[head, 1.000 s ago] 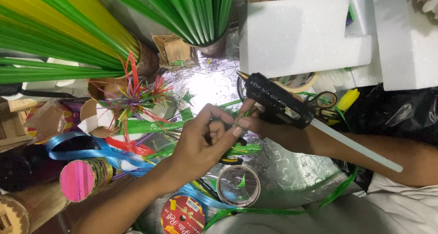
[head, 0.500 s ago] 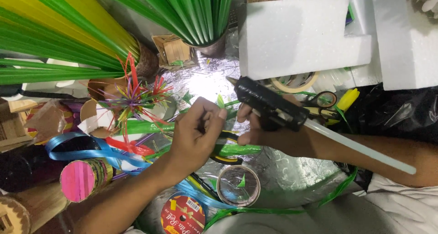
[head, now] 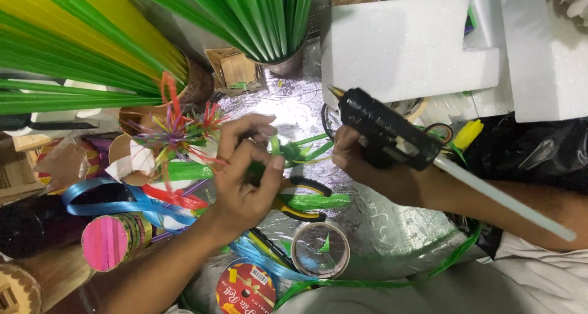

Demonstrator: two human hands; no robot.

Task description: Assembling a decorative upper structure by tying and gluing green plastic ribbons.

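Right now the left hand (head: pixel 248 176) pinches a small green folded leaf strip (head: pixel 275 147), its tip upright. Just to its right, the right hand (head: pixel 361 164) grips a black hot glue gun (head: pixel 383 130), nozzle aimed up-left, slightly apart.

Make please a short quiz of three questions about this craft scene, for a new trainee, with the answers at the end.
1. True or false: the right hand holds a black glue gun.
2. Which colour are the thin strips pinched by the left hand? A) blue B) green C) white
3. Fill in: the pliers with yellow and black handles lie on the silver ___.

Key: 1 true. 2 B. 3 foil; they lie beside the left hand, and no hand holds them.
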